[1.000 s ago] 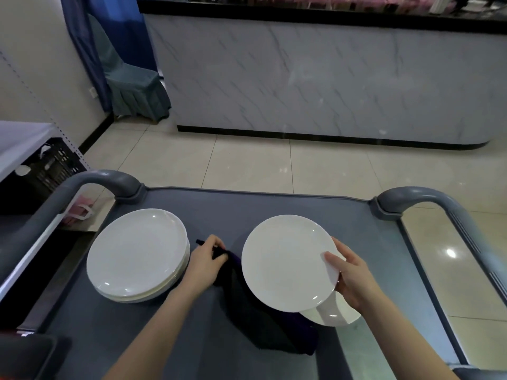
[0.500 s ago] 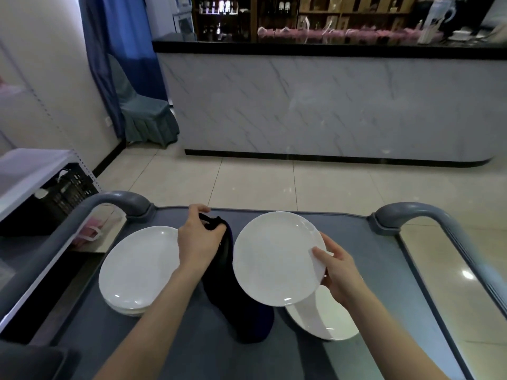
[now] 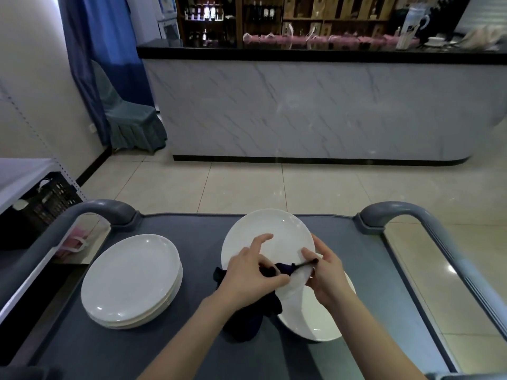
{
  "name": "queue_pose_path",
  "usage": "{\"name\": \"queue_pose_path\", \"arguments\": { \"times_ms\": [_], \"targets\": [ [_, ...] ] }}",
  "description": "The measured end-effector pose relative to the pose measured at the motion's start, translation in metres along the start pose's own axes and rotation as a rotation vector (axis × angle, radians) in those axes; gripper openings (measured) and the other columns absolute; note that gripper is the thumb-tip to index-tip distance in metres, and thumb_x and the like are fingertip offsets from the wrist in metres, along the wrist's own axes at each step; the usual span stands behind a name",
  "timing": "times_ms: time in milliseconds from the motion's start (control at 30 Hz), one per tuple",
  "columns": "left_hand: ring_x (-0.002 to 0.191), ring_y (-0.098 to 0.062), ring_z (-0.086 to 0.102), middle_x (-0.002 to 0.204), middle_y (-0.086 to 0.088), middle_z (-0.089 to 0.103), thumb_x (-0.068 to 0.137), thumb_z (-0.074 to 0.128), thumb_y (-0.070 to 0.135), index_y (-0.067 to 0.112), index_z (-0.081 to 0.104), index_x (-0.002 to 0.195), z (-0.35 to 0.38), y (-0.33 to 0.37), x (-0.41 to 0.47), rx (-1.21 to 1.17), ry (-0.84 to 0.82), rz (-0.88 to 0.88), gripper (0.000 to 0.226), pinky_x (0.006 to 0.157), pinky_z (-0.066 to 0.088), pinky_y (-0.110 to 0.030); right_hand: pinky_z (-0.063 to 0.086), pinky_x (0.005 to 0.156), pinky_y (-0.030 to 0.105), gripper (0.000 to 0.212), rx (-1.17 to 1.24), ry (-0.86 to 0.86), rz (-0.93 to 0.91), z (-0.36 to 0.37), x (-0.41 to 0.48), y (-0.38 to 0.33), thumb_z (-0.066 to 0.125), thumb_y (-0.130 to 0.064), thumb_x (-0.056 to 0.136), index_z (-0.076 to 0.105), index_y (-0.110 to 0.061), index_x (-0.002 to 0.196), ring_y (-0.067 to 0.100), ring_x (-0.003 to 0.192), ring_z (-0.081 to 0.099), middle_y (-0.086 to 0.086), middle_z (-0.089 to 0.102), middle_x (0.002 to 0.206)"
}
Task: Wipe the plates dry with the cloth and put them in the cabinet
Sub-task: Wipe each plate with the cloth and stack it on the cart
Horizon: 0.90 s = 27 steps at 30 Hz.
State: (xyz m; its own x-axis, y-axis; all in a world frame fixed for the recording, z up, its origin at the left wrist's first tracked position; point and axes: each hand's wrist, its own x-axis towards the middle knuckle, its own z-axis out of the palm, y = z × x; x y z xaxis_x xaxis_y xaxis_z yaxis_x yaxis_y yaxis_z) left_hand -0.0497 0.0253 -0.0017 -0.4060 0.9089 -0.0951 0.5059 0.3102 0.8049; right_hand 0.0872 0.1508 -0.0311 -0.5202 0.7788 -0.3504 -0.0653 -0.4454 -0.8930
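The right hand (image 3: 326,278) grips the plate (image 3: 263,229) by its rim, tilted above the cart (image 3: 192,226), so the left hand (image 3: 247,275), fingers (image 3: 259,242) pinching the cloth (image 3: 247,316), can wipe its face.

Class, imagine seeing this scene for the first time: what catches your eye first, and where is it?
The white plate held tilted over the grey cart stands out: the right hand grips its near rim, the left hand holds a dark cloth against it. A stack of plates sits at the cart's left; another plate lies beneath the held one.
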Motion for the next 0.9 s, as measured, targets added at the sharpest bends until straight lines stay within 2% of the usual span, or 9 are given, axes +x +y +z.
{"name": "queue_pose_path", "arguments": {
  "times_ms": [67, 133, 200, 267, 333, 400, 467, 633, 900],
  "targets": [
    [0.116, 0.002, 0.042, 0.101, 0.026, 0.068, 0.081, 0.047, 0.062, 0.048, 0.030, 0.135, 0.002, -0.008, -0.005, 0.068, -0.030, 0.067, 0.058, 0.105, 0.029, -0.031, 0.057, 0.059, 0.036, 0.039, 0.023, 0.042, 0.017, -0.002, 0.000, 0.002, 0.053, -0.005, 0.098, 0.068, -0.032, 0.121, 0.032, 0.087, 0.075, 0.009, 0.076, 0.106],
    [0.125, 0.001, 0.035, 0.122, 0.026, 0.061, 0.089, 0.029, 0.057, 0.045, 0.035, 0.136, 0.006, -0.018, -0.014, 0.223, -0.023, 0.175, 0.048, 0.110, 0.019, -0.025, 0.056, 0.057, 0.034, 0.038, 0.048, 0.058, 0.016, -0.004, 0.000, 0.002, 0.053, -0.005, 0.098, 0.068, -0.030, 0.122, 0.027, 0.079, 0.074, 0.005, 0.077, 0.100],
    [0.129, 0.009, 0.025, 0.133, 0.028, 0.047, 0.094, 0.028, 0.045, 0.042, 0.038, 0.142, 0.011, -0.025, -0.024, 0.353, 0.012, 0.275, 0.048, 0.109, 0.007, -0.010, 0.056, 0.055, 0.033, 0.036, 0.063, 0.061, 0.012, -0.006, -0.002, 0.000, 0.055, -0.005, 0.097, 0.069, -0.028, 0.120, 0.024, 0.075, 0.072, 0.003, 0.077, 0.092],
    [0.126, 0.017, 0.016, 0.134, 0.027, 0.042, 0.097, 0.034, 0.033, 0.038, 0.036, 0.148, 0.015, -0.029, -0.029, 0.416, 0.017, 0.333, 0.051, 0.107, 0.001, -0.006, 0.056, 0.055, 0.033, 0.034, 0.073, 0.056, 0.009, -0.007, -0.003, -0.002, 0.056, -0.005, 0.097, 0.069, -0.028, 0.118, 0.025, 0.078, 0.073, 0.003, 0.077, 0.091],
    [0.136, 0.010, 0.016, 0.148, 0.022, 0.038, 0.100, 0.035, 0.028, 0.034, 0.030, 0.152, 0.018, -0.028, -0.027, 0.509, -0.017, 0.396, 0.053, 0.113, 0.004, -0.013, 0.056, 0.055, 0.032, 0.031, 0.075, 0.045, 0.001, -0.006, -0.006, -0.005, 0.058, -0.007, 0.097, 0.069, -0.027, 0.118, 0.025, 0.077, 0.074, 0.005, 0.077, 0.092],
    [0.146, 0.004, 0.007, 0.160, 0.023, 0.017, 0.102, 0.029, 0.030, 0.034, 0.020, 0.155, 0.021, -0.027, -0.023, 0.599, -0.052, 0.419, 0.053, 0.118, 0.003, -0.023, 0.057, 0.057, 0.034, 0.029, 0.061, 0.023, -0.007, -0.005, -0.010, -0.006, 0.061, -0.010, 0.096, 0.070, -0.027, 0.118, 0.024, 0.080, 0.074, 0.007, 0.077, 0.099],
    [0.149, 0.001, 0.002, 0.163, 0.021, 0.005, 0.103, 0.025, 0.033, 0.033, 0.013, 0.156, 0.023, -0.024, -0.016, 0.638, -0.056, 0.424, 0.054, 0.119, -0.002, -0.023, 0.058, 0.060, 0.035, 0.030, 0.048, -0.006, -0.010, -0.004, -0.013, -0.007, 0.058, -0.009, 0.097, 0.069, -0.027, 0.119, 0.024, 0.083, 0.074, 0.007, 0.077, 0.104],
    [0.151, -0.007, 0.000, 0.165, 0.012, -0.001, 0.104, 0.028, 0.033, 0.025, 0.004, 0.158, 0.021, -0.016, 0.022, 0.672, -0.034, 0.372, 0.060, 0.121, 0.000, -0.026, 0.058, 0.065, 0.037, 0.036, 0.003, -0.080, 0.000, -0.001, -0.023, -0.004, 0.054, -0.008, 0.098, 0.068, -0.028, 0.124, 0.027, 0.087, 0.073, 0.010, 0.075, 0.109],
    [0.150, -0.006, 0.012, 0.164, 0.012, 0.013, 0.104, 0.035, 0.035, 0.027, 0.018, 0.157, -0.017, -0.020, 0.048, 0.608, 0.063, 0.307, 0.056, 0.122, 0.007, -0.026, 0.057, 0.061, 0.038, 0.040, 0.044, -0.014, -0.091, -0.016, -0.028, -0.020, 0.061, -0.004, 0.091, 0.071, -0.028, 0.121, 0.026, 0.076, 0.072, 0.010, 0.076, 0.105]
  ]
}}
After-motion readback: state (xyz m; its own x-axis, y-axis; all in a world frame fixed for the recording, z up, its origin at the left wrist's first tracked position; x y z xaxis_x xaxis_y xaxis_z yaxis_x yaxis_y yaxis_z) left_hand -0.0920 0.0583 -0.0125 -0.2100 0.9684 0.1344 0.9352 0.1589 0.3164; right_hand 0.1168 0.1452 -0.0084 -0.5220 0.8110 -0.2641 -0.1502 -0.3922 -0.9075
